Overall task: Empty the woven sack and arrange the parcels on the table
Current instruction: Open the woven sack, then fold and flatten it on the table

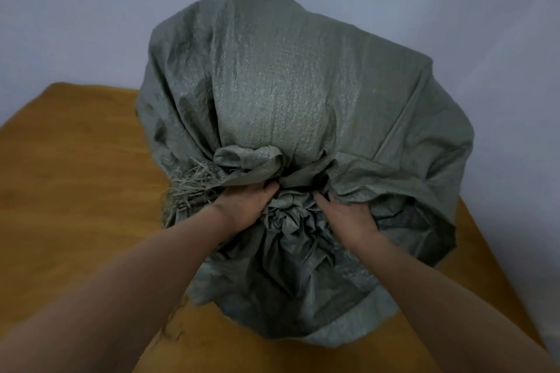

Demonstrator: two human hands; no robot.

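While the woven sack (288, 85) is sitting on the table (75, 175), the left hand (247, 203) and right hand (345, 215) are gripping folds either side of its bunched mouth (285, 215), fingertips apparently buried, and should be pulling apart evenly.

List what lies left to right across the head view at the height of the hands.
Table → frayed strands → left hand → gathered neck of the woven sack → right hand → wall.
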